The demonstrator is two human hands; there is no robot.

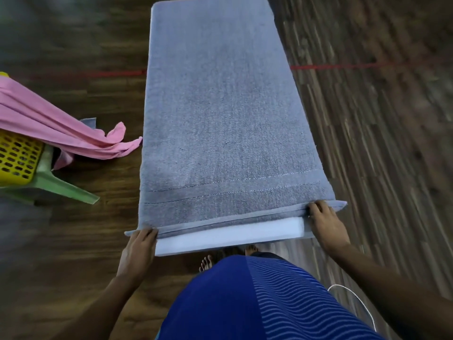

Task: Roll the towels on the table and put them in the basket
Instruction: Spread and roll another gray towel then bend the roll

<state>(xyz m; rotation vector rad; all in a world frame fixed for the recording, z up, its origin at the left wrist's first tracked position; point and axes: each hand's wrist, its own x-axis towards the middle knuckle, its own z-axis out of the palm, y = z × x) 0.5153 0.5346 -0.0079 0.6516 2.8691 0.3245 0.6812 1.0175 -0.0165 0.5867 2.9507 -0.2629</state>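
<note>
Head view: towel (220, 119) flat, long axis running away from near edge of table (220, 238); left hand (137, 251) and right hand (326, 224) each pinch a near corner.

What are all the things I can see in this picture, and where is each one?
grey towel: one, blue-grey, spread flat along the table
table: one, white, only its near edge shows under the towel
pink towel: one, pink, draped over the basket at left, its end trailing towards the table
basket: one, yellow, far left
stool: one, green, under the basket
grey cloth: one corner, peeking out behind the pink towel
red line: one, red, across the wooden floor
cable: one, white, lower right
left hand: fingers holding the towel's near left corner
right hand: fingers holding the near right corner
</note>
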